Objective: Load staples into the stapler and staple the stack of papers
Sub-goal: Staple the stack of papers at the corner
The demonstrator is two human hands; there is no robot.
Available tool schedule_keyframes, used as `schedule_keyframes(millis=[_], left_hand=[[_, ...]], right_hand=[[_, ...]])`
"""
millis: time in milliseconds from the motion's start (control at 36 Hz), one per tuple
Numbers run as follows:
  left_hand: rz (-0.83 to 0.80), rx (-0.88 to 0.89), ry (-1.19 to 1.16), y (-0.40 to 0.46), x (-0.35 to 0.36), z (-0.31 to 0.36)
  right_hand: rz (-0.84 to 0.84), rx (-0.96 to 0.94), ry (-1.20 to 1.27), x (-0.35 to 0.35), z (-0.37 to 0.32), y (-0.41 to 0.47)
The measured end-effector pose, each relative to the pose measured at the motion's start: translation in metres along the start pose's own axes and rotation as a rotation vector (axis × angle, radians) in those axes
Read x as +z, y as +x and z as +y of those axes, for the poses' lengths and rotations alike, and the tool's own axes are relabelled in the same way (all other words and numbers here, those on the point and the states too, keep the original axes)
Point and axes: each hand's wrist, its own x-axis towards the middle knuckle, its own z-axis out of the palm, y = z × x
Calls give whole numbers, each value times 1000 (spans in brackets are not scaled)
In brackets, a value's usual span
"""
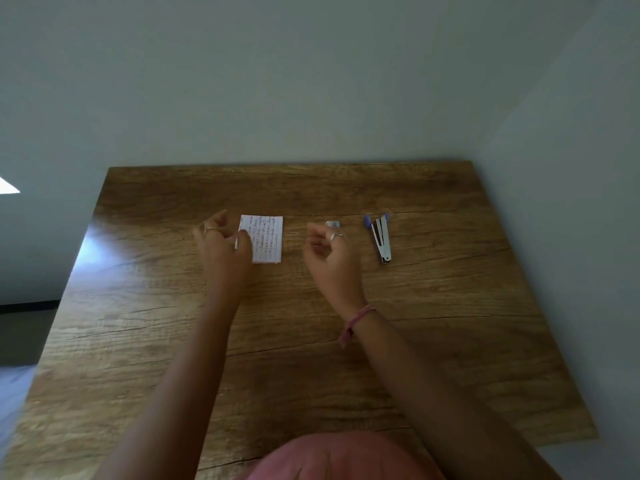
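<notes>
I see the stapler [380,239] lying opened, staples [331,223] unloaded (papers [265,239] unstapled); left hand [221,245] and right hand [330,258] loosely curled, holding nothing.

Brown woodgrain table [450,341], white lined papers [268,240] (blue writing), white/blue stapler [381,237], pink wristband [353,323].

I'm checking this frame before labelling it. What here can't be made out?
Head view only:
- Left edge of the paper stack: covered by the left hand.
- Writing on the stack: too small to read.
- Small staple box: partly behind the right hand, contents unseen.
- Stapler: too small to tell whether staples are loaded.
</notes>
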Motion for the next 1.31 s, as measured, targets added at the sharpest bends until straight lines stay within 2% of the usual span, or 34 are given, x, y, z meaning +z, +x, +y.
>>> schedule_keyframes(millis=[111, 194, 361, 611, 944, 1167, 1306], left_hand=[[-112, -157, 85, 12, -5, -16], [-173, -183, 159, 14, -6, -18], [-197, -220, 98, 12, -4, -11], [-315, -356, -160, 11, -6, -6], [-483, -426, -371, 5, -15, 3], [-627, -452, -628, -13, -6, 19], [-674, -436, -679, -22, 2, 29]], right_hand=[[-163, 137, 7, 18, -1, 2], [-239, 240, 12, 28, -1, 4], [-189, 229, 19, 37, -4, 10], [-158, 307, 26, 37, 1, 13], [-229, 468, 314, 14, 0, 3], [-191, 561, 471, -16, 6, -3], [-164, 610, 534, -33, 12, -5]])
